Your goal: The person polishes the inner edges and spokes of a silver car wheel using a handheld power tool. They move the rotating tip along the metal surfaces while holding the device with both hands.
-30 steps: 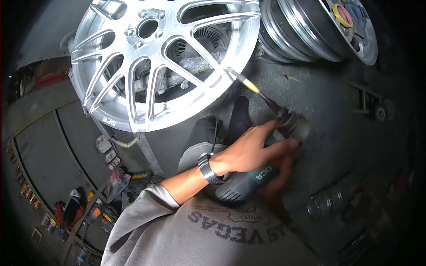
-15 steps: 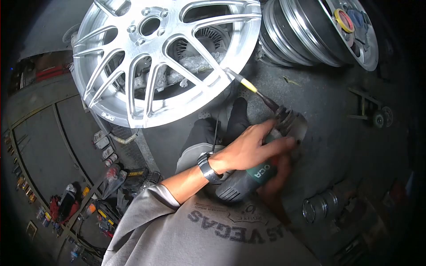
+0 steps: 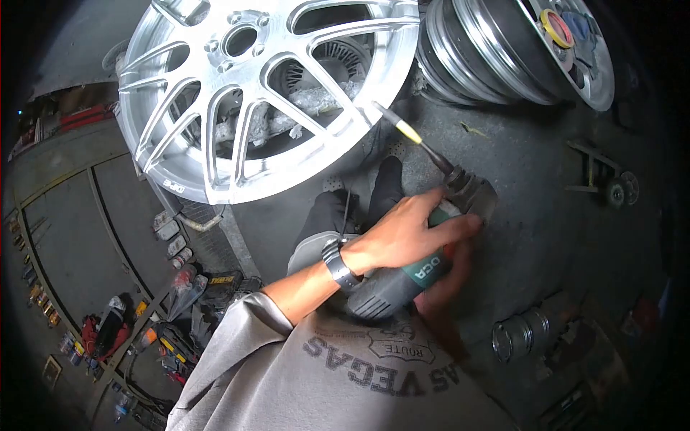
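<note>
The big silver alloy wheel (image 3: 237,188) lies face up at the top of the head view, its spokes brightly lit. Both hands grip a green and black power grinder (image 3: 388,291) marked DCA. My left hand (image 3: 402,237), with a watch on the wrist, is wrapped over the top of its body. From below and the far side, my right hand (image 3: 449,280) holds the same body; most of its fingers are hidden. A long thin bit (image 3: 408,131) with a yellow band runs from the grinder's nose toward the wheel's rim. Its tip is at the rim's edge; contact cannot be made out.
Another wheel (image 3: 489,50) stands on its side at the upper right, with a yellow tape roll (image 3: 557,29) on it. A small wheeled frame (image 3: 604,176) is on the right floor. Tools and bottles lie around a metal frame (image 3: 108,215) at left.
The grinder's bit tip has shifted slightly up and right along the rim's edge. Both hands keep their hold on the grinder. The wheel appears marginally higher in view.
</note>
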Demonstrator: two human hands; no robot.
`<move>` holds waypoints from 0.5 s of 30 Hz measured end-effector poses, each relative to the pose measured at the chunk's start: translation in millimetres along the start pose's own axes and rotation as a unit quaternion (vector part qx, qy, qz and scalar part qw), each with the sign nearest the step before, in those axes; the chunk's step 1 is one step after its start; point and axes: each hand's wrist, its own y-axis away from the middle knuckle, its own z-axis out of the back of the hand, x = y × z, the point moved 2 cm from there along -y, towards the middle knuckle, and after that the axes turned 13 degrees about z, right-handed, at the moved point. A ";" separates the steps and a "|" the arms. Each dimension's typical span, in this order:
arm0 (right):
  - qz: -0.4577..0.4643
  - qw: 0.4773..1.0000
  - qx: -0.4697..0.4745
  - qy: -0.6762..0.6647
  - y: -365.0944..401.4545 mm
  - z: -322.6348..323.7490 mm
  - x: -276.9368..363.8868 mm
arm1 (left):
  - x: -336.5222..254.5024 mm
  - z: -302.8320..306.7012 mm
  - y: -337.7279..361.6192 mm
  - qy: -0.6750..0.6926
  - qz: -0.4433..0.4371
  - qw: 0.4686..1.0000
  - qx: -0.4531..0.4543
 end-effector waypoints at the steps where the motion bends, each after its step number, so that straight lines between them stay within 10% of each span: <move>1: 0.001 1.000 0.000 0.000 -1.2 0.2 2.8 | -0.9 0.2 -3.5 -0.022 -0.006 1.000 -0.003; 7: -0.041 0.990 -0.049 -0.127 2.9 -8.1 4.2 | -6.6 -4.0 15.4 0.044 0.011 0.999 0.000; 10: 0.133 0.967 0.106 0.189 -5.9 4.2 2.9 | -3.4 -2.6 5.5 0.011 0.010 1.000 -0.014; 12: -0.058 0.996 0.026 -0.066 -9.3 8.4 -5.8 | -7.5 0.3 -2.4 -0.007 0.010 1.000 -0.011; 15: -0.091 0.990 0.017 -0.109 -6.3 10.3 -7.0 | -8.3 -2.0 1.2 -0.020 0.013 1.000 -0.012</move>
